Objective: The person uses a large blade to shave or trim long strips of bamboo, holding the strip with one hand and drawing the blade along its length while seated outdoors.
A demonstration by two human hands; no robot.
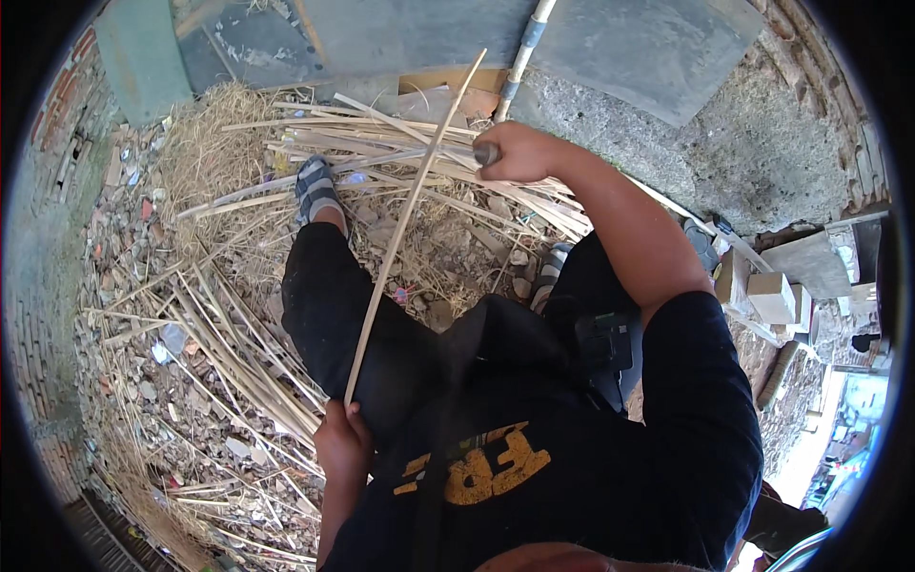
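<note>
My left hand (343, 440) is closed around the lower end of a long, pale bamboo strip (398, 234). The strip slants up and away across my left thigh, its far tip near the grey sheets ahead. My right hand (522, 153) is stretched forward and wrapped around a dark, rounded tool handle (487, 153), to the right of the strip. What the handle belongs to is hard to make out against the pile behind it. The handle and the strip look apart.
Cut strips (315, 124) lie piled ahead beside dry straw (214, 143), and more strips (238, 353) lie at left on rubble. A pale pipe (522, 62) leans by grey sheets (648, 48). Pale blocks (770, 297) stand at right. My sandalled left foot (316, 189) is among the strips.
</note>
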